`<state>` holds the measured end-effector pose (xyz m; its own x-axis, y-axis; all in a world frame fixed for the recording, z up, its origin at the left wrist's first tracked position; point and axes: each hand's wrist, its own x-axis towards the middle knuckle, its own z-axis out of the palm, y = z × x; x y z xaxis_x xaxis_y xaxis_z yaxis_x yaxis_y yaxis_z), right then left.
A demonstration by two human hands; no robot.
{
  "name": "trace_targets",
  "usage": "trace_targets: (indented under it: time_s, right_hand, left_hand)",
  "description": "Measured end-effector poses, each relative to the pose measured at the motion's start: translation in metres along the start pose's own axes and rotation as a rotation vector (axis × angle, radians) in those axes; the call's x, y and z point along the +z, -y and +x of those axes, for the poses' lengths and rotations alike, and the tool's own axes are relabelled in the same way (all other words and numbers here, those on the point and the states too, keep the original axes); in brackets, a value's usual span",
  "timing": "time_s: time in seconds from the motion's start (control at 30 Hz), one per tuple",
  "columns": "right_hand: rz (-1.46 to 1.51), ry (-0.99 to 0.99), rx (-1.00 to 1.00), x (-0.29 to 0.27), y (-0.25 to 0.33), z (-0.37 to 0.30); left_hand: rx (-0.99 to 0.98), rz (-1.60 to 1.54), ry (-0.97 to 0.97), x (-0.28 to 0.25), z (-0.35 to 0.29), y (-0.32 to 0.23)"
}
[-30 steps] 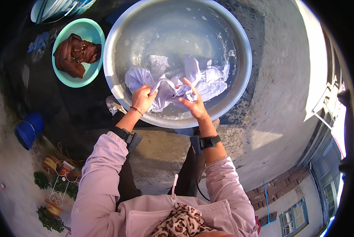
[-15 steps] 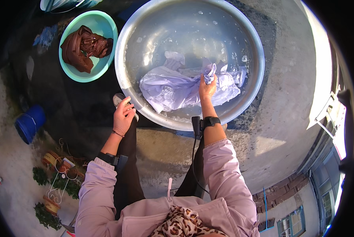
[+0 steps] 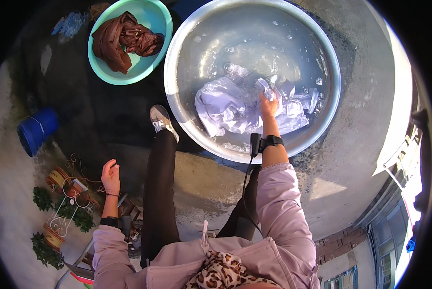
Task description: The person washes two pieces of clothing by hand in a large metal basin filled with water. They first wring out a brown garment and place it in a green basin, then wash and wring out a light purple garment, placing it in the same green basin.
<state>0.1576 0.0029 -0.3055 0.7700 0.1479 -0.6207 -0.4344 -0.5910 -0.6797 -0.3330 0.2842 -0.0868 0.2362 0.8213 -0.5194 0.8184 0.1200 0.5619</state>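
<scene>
In a big silver metal basin (image 3: pixel 171 91) lies a pale lilac cloth garment (image 3: pixel 220 102), wet and bunched, partly under the water. My right hand (image 3: pixel 269 105) is closed on a gathered fold of it, at the waterline right of the basin's middle. Well away from the basin, my left hand (image 3: pixel 111 178) hangs out to the lower left with loosely bent fingers and nothing in them. Bubbles and splashes show around the garment. Which garment it is cannot be made out, since the cloth is crumpled.
Left of the metal basin stands a mint-green tub (image 3: pixel 94 65) holding crumpled brown cloth (image 3: pixel 114 41). A blue bucket (image 3: pixel 38 131) is at the far left. Potted plants on a white metal stand (image 3: pixel 64 219) are beyond my left forearm. My left shoe (image 3: pixel 161 119) is beside the basin.
My left hand has moved from near the basin's rim down and to the left. My right hand still grips the garment, lower in the water. The whole view has shifted somewhat.
</scene>
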Motion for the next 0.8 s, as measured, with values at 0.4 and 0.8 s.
trace_targets:
  time_s: [0.4, 0.8]
  right_hand:
    - [0.631, -0.089, 0.137, -0.093, 0.129, -0.193]
    - [0.393, 0.114, -0.332, -0.255, 0.333, -0.347]
  left_hand:
    - [-0.213, 0.054, 0.053, -0.054, -0.096, 0.027]
    - [-0.373, -0.230, -0.070, -0.077, -0.160, 0.050]
